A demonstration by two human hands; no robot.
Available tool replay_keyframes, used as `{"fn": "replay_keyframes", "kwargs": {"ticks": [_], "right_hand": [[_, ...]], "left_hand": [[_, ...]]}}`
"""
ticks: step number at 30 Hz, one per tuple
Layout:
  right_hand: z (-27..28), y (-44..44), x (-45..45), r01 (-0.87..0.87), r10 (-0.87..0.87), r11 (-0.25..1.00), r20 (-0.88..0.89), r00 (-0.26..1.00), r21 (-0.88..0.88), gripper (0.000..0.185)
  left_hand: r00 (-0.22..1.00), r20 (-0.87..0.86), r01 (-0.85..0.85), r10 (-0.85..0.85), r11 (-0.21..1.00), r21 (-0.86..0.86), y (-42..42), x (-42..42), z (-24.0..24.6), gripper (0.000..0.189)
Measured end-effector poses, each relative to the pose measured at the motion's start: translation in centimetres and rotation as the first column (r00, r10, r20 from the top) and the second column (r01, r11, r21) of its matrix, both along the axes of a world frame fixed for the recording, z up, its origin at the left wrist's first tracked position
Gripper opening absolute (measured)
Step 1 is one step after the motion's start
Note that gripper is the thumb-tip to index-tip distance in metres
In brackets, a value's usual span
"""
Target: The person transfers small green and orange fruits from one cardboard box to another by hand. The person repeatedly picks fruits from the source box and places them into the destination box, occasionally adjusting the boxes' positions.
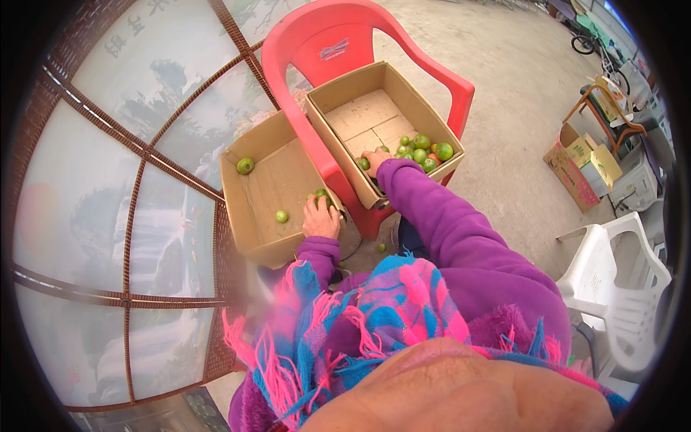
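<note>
My left hand (322,217) reaches into the left cardboard box (264,240), its fingers curled over a few green tomatoes (322,193) by the right wall. Two more lie apart in that box: a small green tomato (282,216) near the hand and a larger one (245,166) in the far left corner. In the right cardboard box (353,121), my right hand (376,158) has its fingers around a green tomato (364,163) near the left wall. Several mostly green tomatoes (420,156), with a reddish one among them, are heaped to its right. My fingertips are partly hidden.
A red plastic chair (318,54) bears the right box; its armrest stands between the boxes. A folding screen (178,216) rises at left. One small green tomato (381,247) lies on the floor. At right are a white plastic chair (591,270) and an open carton (567,173).
</note>
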State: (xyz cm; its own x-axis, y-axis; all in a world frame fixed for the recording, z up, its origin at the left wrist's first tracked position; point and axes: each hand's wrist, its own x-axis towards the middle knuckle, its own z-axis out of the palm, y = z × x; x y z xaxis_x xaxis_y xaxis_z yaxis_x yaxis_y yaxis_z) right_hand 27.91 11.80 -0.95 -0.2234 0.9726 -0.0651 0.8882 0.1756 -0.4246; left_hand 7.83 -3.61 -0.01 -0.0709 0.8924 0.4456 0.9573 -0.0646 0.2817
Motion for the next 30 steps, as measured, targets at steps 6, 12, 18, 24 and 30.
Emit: {"fn": "replay_keyframes", "kwargs": {"ticks": [6, 12, 18, 24, 30], "right_hand": [[-0.9, 1.6, -0.1, -0.039, 0.032, 0.996, -0.080, 0.996, -0.083, 0.048], [-2.2, 2.5, 1.6, -0.028, 0.020, 0.999, -0.223, 0.975, -0.033, 0.052], [-0.2, -0.5, 6.4, -0.040, -0.443, 0.878, -0.843, 0.304, -0.476, 0.049], [3.6, -8.1, 2.9, -0.280, -0.445, 0.872, -0.888, -0.116, -0.401, 0.033], [3.5, -13.0, -4.8, -0.345, -0.498, 0.838, -0.851, -0.168, -0.422, 0.032]], "left_hand": [[1.000, -0.009, -0.007, 0.007, 1.000, -0.030, -0.1, 0.1, 0.1, 0.036], [1.000, 0.004, 0.014, -0.014, 1.000, -0.020, -0.1, -0.2, 0.2, 0.035], [0.998, 0.045, 0.027, -0.031, 0.997, 0.075, -0.2, -0.3, 0.0, 0.041], [0.933, 0.094, 0.299, -0.348, 0.894, 0.334, -0.5, 0.9, 2.5, 0.051], [0.838, 0.302, 0.348, -0.456, 0.870, 0.348, -2.4, 2.6, 3.9, 0.052]]}}
